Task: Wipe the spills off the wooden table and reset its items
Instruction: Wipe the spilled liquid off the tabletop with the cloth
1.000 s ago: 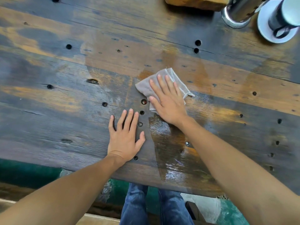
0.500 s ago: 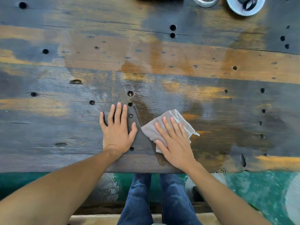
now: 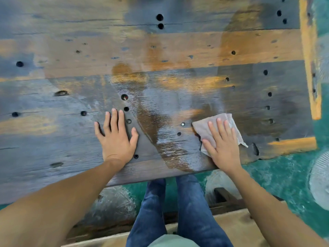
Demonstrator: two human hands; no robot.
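Observation:
The weathered wooden table [image 3: 178, 50] fills the head view, its boards dotted with dark holes. A wet, shiny streak [image 3: 165, 139] runs from mid-table down to the near edge. My right hand [image 3: 222, 143] presses flat on a small grey-beige cloth [image 3: 201, 127], just right of the streak and near the table's front right corner. My left hand [image 3: 115, 138] lies flat on dry wood to the left of the streak, fingers spread, holding nothing.
The table's right edge [image 3: 309, 68] and near edge border a green floor [image 3: 284, 175]. My legs in blue jeans [image 3: 178, 211] show below the edge, over a wooden bench [image 3: 240, 227]. A pale round patch [image 3: 320, 179] lies at far right.
My right hand has slid the cloth from beside my left hand to the right, across the wet streak. The view shifted right; the saucer and metal cup at the top are out of frame.

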